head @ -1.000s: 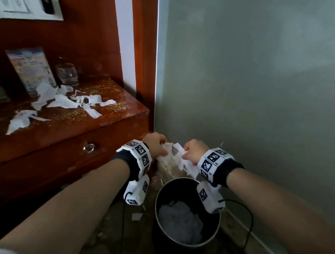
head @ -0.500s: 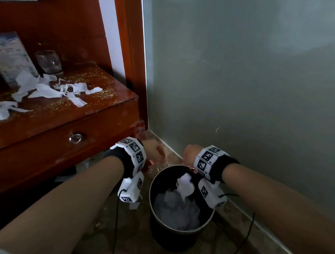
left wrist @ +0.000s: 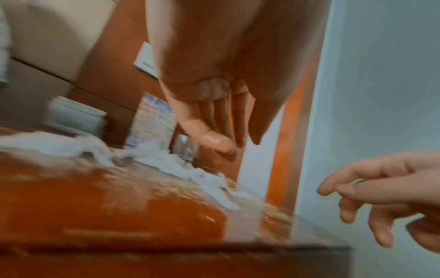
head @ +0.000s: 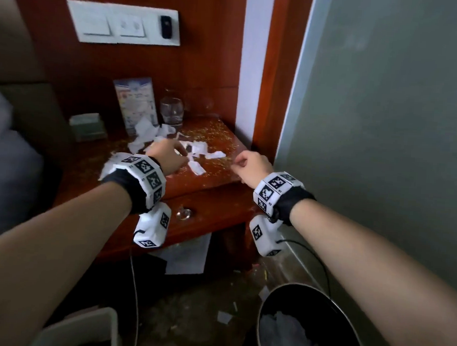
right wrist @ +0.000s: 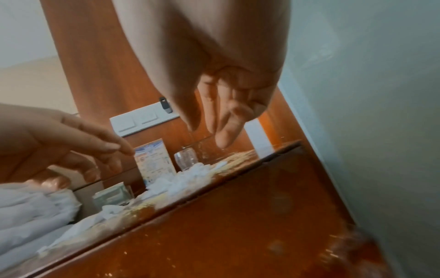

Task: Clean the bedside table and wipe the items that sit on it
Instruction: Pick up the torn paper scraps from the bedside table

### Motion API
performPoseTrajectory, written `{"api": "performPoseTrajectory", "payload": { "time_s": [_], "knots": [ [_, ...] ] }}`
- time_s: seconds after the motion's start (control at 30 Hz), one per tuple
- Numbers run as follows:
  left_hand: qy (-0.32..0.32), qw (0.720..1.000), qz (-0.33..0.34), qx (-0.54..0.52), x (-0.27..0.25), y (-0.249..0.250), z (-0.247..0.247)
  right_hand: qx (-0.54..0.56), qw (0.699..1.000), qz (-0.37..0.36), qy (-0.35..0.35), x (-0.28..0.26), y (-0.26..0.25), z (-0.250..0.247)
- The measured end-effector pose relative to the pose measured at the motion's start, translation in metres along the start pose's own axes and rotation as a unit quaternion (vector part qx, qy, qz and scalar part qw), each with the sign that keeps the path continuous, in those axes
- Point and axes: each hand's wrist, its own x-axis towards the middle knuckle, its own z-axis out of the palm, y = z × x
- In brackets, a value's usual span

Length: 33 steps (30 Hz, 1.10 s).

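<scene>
Head view: left hand [head: 166, 157] over the reddish-brown polished wooden bedside table [head: 208, 183], fingers loosely extended and empty, just above the scattered torn white paper scraps [head: 196, 155]. Right hand [head: 250, 165] near the table's right front corner, fingers relaxed and slightly curled, holding nothing. Fine golden glitter-like crumbs [head: 213, 134] strewn across the tabletop around the scraps. At the back, against the wooden wall panel: a clear drinking glass [head: 171, 111], an upright printed blue-and-white card [head: 136, 101] just left of it, a pale green box [head: 88, 126] further left. On the floor lower right, a round black metal waste bin [head: 309, 325] with crumpled white paper inside. Left wrist view blurred, confirming both palms empty above the table edge.
</scene>
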Motion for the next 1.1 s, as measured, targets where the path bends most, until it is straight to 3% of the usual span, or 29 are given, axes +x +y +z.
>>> {"api": "performPoseTrajectory", "payload": {
  "time_s": [0.1,0.23,0.4,0.63,0.77,1.1],
  "knots": [
    [0.028,0.997,-0.061,0.027,0.015,-0.046,-0.037,-0.042,0.998,-0.017,-0.052,0.029,-0.032,0.022],
    [0.008,0.989,-0.097,0.109,0.028,-0.096,-0.063,-0.124,0.986,-0.021,-0.113,0.063,-0.058,0.048],
    [-0.010,0.981,-0.083,0.175,0.043,-0.124,-0.069,-0.217,0.963,-0.035,-0.157,0.096,-0.067,0.068],
    [-0.081,0.969,-0.057,0.227,0.057,-0.124,-0.060,-0.297,0.928,-0.031,-0.223,0.114,-0.080,0.074],
    [-0.093,0.959,-0.038,0.263,0.064,-0.122,-0.061,-0.285,0.936,-0.055,-0.200,0.121,-0.081,0.076],
    [0.025,0.980,-0.045,0.193,0.065,-0.116,-0.070,-0.226,0.970,-0.063,-0.070,0.124,-0.073,0.065]
  ]
}}
